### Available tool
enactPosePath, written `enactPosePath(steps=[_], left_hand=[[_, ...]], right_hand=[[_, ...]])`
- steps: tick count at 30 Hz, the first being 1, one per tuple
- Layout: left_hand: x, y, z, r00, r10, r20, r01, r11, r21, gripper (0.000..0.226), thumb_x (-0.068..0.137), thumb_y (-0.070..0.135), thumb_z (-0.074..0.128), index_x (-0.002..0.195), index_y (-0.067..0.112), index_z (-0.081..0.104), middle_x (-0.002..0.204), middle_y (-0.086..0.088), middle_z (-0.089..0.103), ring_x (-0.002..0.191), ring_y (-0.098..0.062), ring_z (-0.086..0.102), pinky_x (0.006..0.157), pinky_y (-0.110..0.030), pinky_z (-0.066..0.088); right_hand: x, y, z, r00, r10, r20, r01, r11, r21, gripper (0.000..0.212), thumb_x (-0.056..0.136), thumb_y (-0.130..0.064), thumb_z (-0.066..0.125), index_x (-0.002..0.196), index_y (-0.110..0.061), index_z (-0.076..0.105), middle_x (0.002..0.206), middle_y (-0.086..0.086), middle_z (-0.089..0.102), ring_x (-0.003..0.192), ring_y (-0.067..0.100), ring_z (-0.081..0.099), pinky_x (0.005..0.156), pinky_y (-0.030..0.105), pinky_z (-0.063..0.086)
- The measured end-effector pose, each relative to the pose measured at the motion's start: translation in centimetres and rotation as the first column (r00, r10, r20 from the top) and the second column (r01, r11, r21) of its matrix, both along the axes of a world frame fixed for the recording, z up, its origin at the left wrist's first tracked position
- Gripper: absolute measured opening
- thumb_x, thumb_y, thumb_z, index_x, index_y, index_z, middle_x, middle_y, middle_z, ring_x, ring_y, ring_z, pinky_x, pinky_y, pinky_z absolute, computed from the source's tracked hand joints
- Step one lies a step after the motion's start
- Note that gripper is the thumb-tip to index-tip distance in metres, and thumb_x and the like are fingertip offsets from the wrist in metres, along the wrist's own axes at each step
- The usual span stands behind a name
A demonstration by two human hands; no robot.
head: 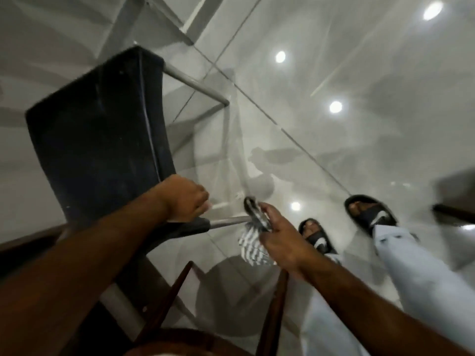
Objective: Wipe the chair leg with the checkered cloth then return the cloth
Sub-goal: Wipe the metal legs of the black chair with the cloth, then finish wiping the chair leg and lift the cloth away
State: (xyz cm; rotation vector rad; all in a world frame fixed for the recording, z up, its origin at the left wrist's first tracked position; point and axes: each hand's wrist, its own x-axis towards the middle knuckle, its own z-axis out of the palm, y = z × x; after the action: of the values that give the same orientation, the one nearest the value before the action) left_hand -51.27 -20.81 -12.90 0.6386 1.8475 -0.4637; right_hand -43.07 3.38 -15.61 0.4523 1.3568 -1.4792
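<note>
A chair with a black seat and grey metal legs is tilted over the glossy floor. My left hand grips the near corner of the seat. One grey chair leg runs right from that corner. My right hand is closed on the black-and-white checkered cloth, which is wrapped round the leg's end and hangs below it. A second grey leg sticks out from the seat's far side. The picture is motion-blurred.
My feet in black sandals stand right of the chair on shiny grey tiles. Dark wooden furniture rises at the bottom centre. Another dark object lies at the right edge.
</note>
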Motion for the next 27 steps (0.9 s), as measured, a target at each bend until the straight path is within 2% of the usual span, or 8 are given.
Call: enactPosePath(steps=[3, 6, 10, 14, 17, 20, 23, 27], left_hand=[[1.3, 8.3, 3.3, 0.939, 0.343, -0.004, -0.339, 0.929, 0.149, 0.068, 0.100, 0.052, 0.042, 0.155, 0.014, 0.030, 0.165, -0.015, 0.034, 0.149, -0.031, 0.037, 0.123, -0.046, 0.033], [4.4, 16.6, 8.9, 0.852, 0.524, -0.005, -0.453, 0.741, 0.496, 0.091, 0.095, 0.047, 0.054, 0.160, 0.005, 0.007, 0.171, -0.019, 0.005, 0.159, -0.030, 0.005, 0.128, -0.038, 0.005], [7.6, 23.2, 16.4, 0.659, 0.746, -0.091, -0.486, 0.516, 0.706, 0.108, 0.084, 0.049, 0.065, 0.160, 0.005, 0.002, 0.171, -0.013, -0.003, 0.159, -0.026, -0.009, 0.131, -0.038, 0.000], [9.1, 25.5, 24.6, 0.095, 0.994, -0.046, -0.477, 0.086, 0.875, 0.072, 0.091, 0.022, 0.070, 0.153, 0.008, 0.037, 0.160, -0.014, 0.042, 0.151, -0.024, 0.036, 0.123, -0.044, 0.036], [10.6, 25.3, 30.6, -0.365, 0.893, 0.264, -0.254, -0.368, 0.895, 0.046, 0.089, 0.001, 0.062, 0.129, 0.024, 0.068, 0.099, -0.002, 0.079, 0.083, -0.008, 0.074, 0.071, -0.024, 0.063], [13.1, 24.3, 34.8, -0.571, 0.621, 0.537, 0.061, -0.621, 0.782, 0.029, 0.087, 0.000, 0.061, 0.086, 0.025, 0.076, 0.063, -0.004, 0.072, 0.054, -0.015, 0.064, 0.049, -0.019, 0.053], [17.3, 22.7, 37.5, -0.575, 0.334, 0.747, 0.351, -0.724, 0.594, 0.012, 0.076, 0.011, 0.063, 0.078, 0.011, 0.075, 0.065, -0.012, 0.066, 0.064, -0.027, 0.055, 0.058, -0.034, 0.046], [24.2, 21.2, 37.4, -0.503, 0.057, 0.862, 0.573, -0.725, 0.382, 0.029, 0.067, 0.003, 0.055, 0.080, 0.009, 0.080, 0.072, -0.008, 0.075, 0.066, -0.021, 0.066, 0.058, -0.029, 0.054]], right_hand=[[-3.5, 6.5, 5.3, 1.000, -0.017, 0.017, 0.015, 0.996, 0.094, 0.048, 0.084, 0.008, 0.041, 0.126, -0.015, 0.046, 0.085, 0.028, 0.067, 0.057, 0.031, 0.066, 0.046, 0.032, 0.048], [-6.7, 10.6, 10.9, 0.996, -0.086, -0.020, 0.088, 0.993, 0.078, 0.029, 0.079, 0.014, 0.040, 0.105, 0.014, 0.052, 0.077, 0.042, 0.058, 0.044, 0.028, 0.054, 0.040, 0.026, 0.042], [-8.8, 12.7, 19.6, 0.936, -0.329, 0.126, 0.340, 0.937, -0.076, 0.018, 0.096, -0.018, 0.053, 0.103, -0.003, 0.058, 0.089, 0.020, 0.069, 0.074, 0.030, 0.070, 0.072, 0.043, 0.060], [-9.7, 11.6, 27.8, 0.974, -0.164, 0.154, 0.197, 0.953, -0.228, 0.071, 0.094, -0.064, 0.032, 0.120, -0.006, 0.062, 0.111, 0.020, 0.072, 0.106, 0.035, 0.068, 0.102, 0.056, 0.047], [-9.5, 9.9, 33.4, 0.991, 0.122, -0.053, -0.131, 0.961, -0.242, 0.075, 0.094, -0.068, 0.019, 0.137, -0.017, 0.053, 0.136, 0.016, 0.060, 0.128, 0.033, 0.053, 0.116, 0.056, 0.029], [-8.2, 7.5, 37.7, 0.902, 0.368, -0.224, -0.409, 0.895, -0.177, 0.040, 0.089, -0.061, 0.049, 0.114, -0.036, 0.068, 0.128, 0.004, 0.065, 0.116, 0.024, 0.060, 0.100, 0.050, 0.045], [-6.1, 4.5, 40.0, 0.853, 0.450, -0.264, -0.498, 0.852, -0.159, 0.039, 0.082, -0.028, 0.076, 0.117, -0.027, 0.059, 0.116, 0.017, 0.066, 0.093, 0.027, 0.068, 0.070, 0.041, 0.057], [-2.6, 0.6, 41.2, 0.734, 0.641, -0.224, -0.676, 0.721, -0.154, 0.063, 0.066, -0.008, 0.087, 0.120, -0.022, 0.056, 0.115, 0.014, 0.069, 0.099, 0.032, 0.069, 0.079, 0.047, 0.060]])
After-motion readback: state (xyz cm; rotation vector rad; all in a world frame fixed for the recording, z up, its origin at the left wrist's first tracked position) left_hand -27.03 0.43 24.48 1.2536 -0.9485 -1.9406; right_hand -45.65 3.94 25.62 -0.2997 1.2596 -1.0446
